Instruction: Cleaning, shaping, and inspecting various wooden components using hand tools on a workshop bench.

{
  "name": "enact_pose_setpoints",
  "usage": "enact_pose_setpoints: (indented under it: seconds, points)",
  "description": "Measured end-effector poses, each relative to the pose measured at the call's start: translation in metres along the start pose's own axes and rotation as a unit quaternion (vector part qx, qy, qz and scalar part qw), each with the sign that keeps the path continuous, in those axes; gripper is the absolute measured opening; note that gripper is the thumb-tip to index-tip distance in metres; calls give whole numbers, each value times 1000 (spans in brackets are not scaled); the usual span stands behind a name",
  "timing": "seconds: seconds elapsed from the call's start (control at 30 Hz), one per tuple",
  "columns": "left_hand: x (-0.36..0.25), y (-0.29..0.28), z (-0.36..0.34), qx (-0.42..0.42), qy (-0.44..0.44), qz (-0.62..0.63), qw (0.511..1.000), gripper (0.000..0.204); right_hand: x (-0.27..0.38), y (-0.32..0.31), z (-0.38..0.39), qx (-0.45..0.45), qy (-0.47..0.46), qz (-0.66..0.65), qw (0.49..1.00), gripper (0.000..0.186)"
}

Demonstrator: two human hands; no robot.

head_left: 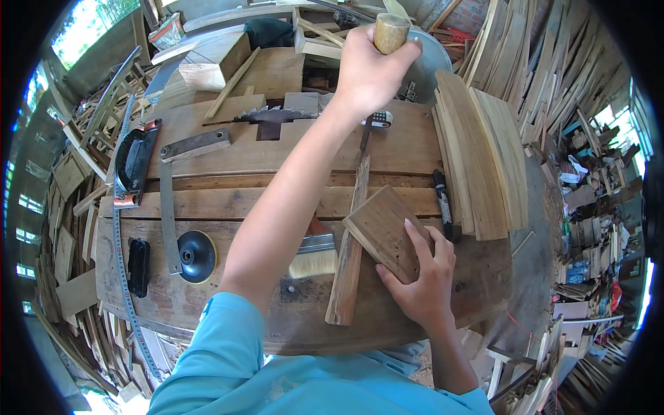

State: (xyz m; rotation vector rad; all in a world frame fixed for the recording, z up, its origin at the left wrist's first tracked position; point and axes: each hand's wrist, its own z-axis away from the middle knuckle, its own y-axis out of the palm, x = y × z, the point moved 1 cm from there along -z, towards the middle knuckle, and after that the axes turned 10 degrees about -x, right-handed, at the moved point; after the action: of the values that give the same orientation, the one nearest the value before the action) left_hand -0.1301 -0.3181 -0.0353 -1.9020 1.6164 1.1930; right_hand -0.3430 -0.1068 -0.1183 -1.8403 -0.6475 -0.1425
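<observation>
The broad, scarred wooden worktop (477, 277) is crowded with tools. Along its right edge long, pale-brown planks (477, 166) are stacked, and near its far left corner a thick, pale timber block (214, 59) is placed. Between the middle and the near edge, a flat, rectangular brown wooden board (384, 232) is set aslant, its left corner over a long, narrow, rough-edged wooden strip (346, 277). The board is held by the right hand (425, 280), with the thumb at its near side and the fingers over its right end. Above the far edge, a round-ended, yellowish wooden cylinder (392, 31) is gripped in the closed left hand (373, 72); whether it is a handle cannot be told.

Just left of the forearm, a dark, toothed circular saw blade (277, 115) is exposed. Skin could be cut if the arm were swung or lowered against the teeth. The board could be rocked or slid, since it appears to be propped unevenly on the strip. A wide, pale-bristled brush (313, 263) could be knocked aside by either arm.

No brand can be read. Graduations are carried by the thin, pale measuring tape (120, 256) along the left edge; light print is borne by the black marker pen (442, 197) near the right edge, too small to be made out.
</observation>
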Motion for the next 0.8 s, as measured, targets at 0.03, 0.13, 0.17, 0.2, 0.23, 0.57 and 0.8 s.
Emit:
enact_pose_setpoints:
  seconds: [0.03,0.13,0.17,0.2,0.23,0.57,0.8]
  points:
    - [0,0,0,0,2,1,1000,22,0,0,0,-3,-3,-2,1000,80]
    - [1,1,1,6,4,-5,1000,22,-1,1,1,-8,-6,-2,1000,80]
    - [1,1,1,8,4,-5,1000,22,-1,1,1,-9,-7,1,1000,80]
    - [0,1,1,4,7,-4,1000,22,-1,1,1,-9,-6,0,1000,80]
    - [0,1,1,1,9,-5,1000,22,-1,1,0,-11,-8,-1,1000,80]
    - [2,-14,-7,-5,-8,63,998,20,-3,2,1,-12,-13,-7,1000,80]
    - [12,-48,-26,-93,-94,154,979,21,-4,3,1,-17,-26,1,1000,81]
